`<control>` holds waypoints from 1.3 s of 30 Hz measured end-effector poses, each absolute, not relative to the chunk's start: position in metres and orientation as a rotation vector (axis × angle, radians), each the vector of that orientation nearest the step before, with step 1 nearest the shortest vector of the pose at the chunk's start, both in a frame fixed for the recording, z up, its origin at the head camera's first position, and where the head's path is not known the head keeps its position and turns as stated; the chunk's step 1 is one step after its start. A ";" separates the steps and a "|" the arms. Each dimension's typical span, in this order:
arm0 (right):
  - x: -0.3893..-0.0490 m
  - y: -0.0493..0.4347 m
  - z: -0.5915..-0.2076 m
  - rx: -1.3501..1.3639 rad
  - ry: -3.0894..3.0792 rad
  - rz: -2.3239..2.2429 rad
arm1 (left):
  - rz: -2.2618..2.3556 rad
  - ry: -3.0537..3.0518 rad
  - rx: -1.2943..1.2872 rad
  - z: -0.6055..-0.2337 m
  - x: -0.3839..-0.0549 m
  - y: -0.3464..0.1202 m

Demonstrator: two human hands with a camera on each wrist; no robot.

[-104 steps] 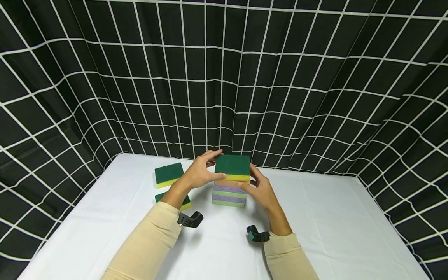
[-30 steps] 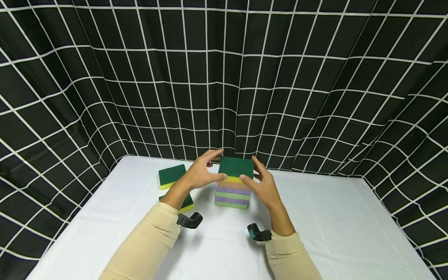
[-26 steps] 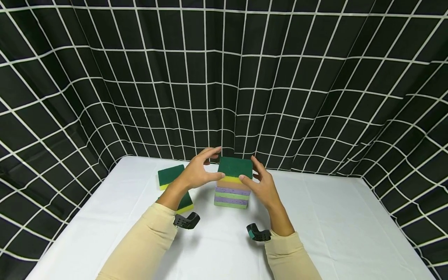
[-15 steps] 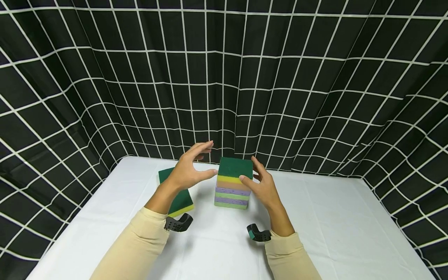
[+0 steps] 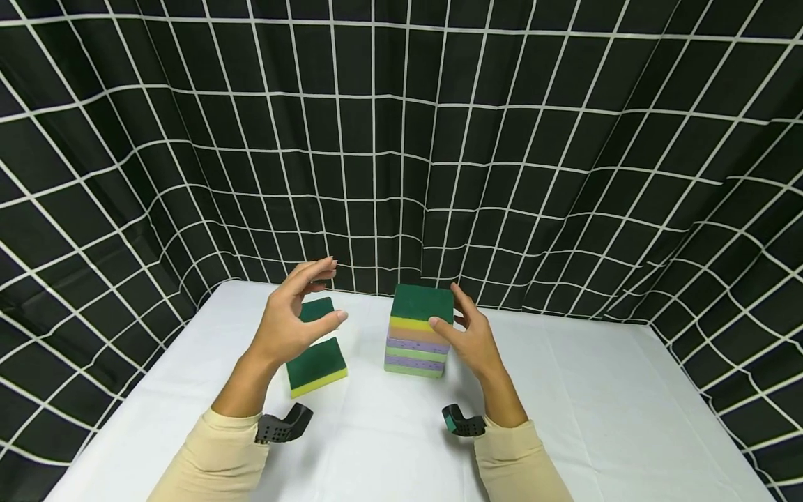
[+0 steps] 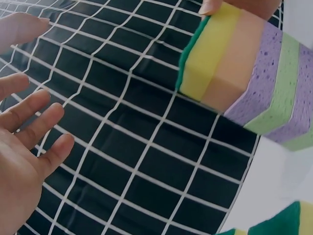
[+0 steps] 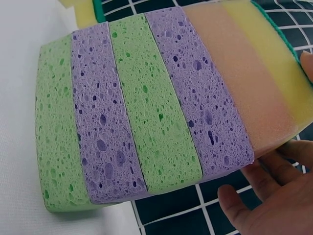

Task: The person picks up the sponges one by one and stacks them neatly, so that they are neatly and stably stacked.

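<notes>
In the head view a stack of sponges stands upright on the table, lilac and pale green layers below and a peach sponge above them. A dark green and yellow scouring sponge tops it. My right hand holds this top sponge at its right side, thumb on the front edge, fingers behind. My left hand hovers left of the stack with nothing in it, thumb and fingers spread apart. Below and behind it lie two loose scouring sponges, the nearer sponge and the farther sponge, partly hidden.
A white cloth covers the table. Black curtain with a white grid encloses the back and both sides. A dark camera mount is on the left wrist, and another mount on the right.
The top sponge has settled squarely on the stack. My left hand has let go of it and moved left, over the loose sponges. The right hand has stayed at the stack.
</notes>
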State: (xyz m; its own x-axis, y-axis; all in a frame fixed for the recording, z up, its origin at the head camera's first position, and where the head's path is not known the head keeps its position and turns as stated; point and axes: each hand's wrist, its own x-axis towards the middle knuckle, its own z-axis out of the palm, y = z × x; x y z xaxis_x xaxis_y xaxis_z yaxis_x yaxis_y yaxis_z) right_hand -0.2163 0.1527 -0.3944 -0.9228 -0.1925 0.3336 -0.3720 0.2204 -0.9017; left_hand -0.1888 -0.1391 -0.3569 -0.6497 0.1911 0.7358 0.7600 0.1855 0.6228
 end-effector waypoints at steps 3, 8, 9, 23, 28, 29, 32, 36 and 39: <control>-0.216 0.153 -0.395 0.544 -2.334 1.789 | -1.482 -1.932 -0.892 -0.358 -0.182 -0.146; -0.215 0.153 -0.394 0.545 -2.337 1.782 | -1.487 -1.886 -0.897 -0.363 -0.174 -0.155; -0.215 0.152 -0.394 0.543 -2.337 1.782 | -1.490 -1.876 -0.895 -0.363 -0.173 -0.157; -0.215 0.152 -0.393 0.543 -2.331 1.781 | -1.541 -1.691 -0.843 -0.387 -0.159 -0.181; -0.215 0.152 -0.394 0.547 -2.335 1.783 | -1.532 -1.716 -0.713 -0.405 -0.154 -0.186; -0.214 0.152 -0.394 0.546 -2.336 1.781 | -1.526 -1.740 -0.677 -0.408 -0.153 -0.187; -0.214 0.152 -0.395 0.543 -2.339 1.779 | -1.505 -1.798 -0.579 -0.419 -0.153 -0.190; -0.214 0.152 -0.395 0.543 -2.334 1.782 | -1.499 -1.865 -0.463 -0.425 -0.149 -0.189; -0.214 0.152 -0.394 0.545 -2.334 1.780 | -1.497 -1.962 -0.349 -0.421 -0.143 -0.184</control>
State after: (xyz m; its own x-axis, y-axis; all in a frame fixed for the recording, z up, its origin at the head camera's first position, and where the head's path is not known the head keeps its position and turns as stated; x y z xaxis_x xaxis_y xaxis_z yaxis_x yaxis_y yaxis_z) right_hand -0.2144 0.1516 -0.3945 -0.9216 -0.1907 0.3379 -0.3764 0.2273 -0.8982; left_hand -0.1426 -0.1841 -0.4210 -0.7617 -0.1651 0.6266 0.5608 0.3165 0.7651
